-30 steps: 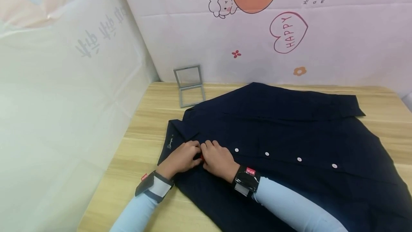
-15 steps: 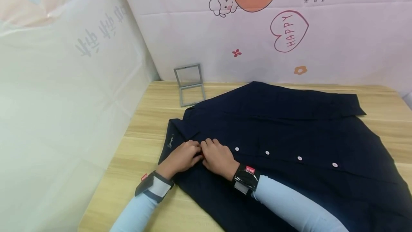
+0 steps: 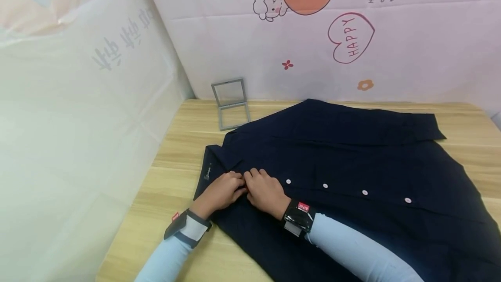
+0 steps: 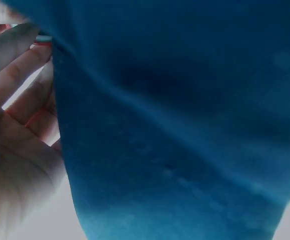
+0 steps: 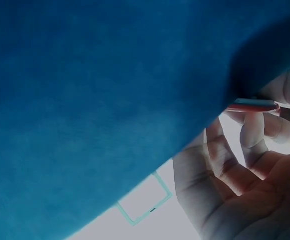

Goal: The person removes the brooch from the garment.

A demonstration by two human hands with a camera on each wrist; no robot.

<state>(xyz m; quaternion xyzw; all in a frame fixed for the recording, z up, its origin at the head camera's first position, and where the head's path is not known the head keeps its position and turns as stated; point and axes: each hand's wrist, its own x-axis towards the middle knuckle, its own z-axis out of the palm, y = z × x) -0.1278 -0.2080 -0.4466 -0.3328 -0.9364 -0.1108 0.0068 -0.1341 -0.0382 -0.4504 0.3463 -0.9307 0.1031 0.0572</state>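
A navy button-up shirt (image 3: 332, 156) lies spread over the table, its collar at the left. At the front near the collar, my left hand (image 3: 220, 191) and right hand (image 3: 267, 193) meet with fingertips curled in. A small flat red-edged piece, like a badge, sits between the fingertips; in the right wrist view this badge-like piece (image 5: 254, 105) is pinched beside the raised shirt cloth (image 5: 110, 100). Only an edge of the badge-like piece (image 4: 42, 41) shows in the left wrist view, past the dark cloth. Its face is hidden.
An open grey-framed flat case (image 3: 233, 105) stands on the wooden table (image 3: 156, 195), behind the collar. White printed sheets (image 3: 235, 47) hang along the back and left side. Several white buttons (image 3: 325, 186) run down the shirt front to the right of my hands.
Hands and shirt keep nearly the same place. The red spot between my fingertips shows less than a second ago.
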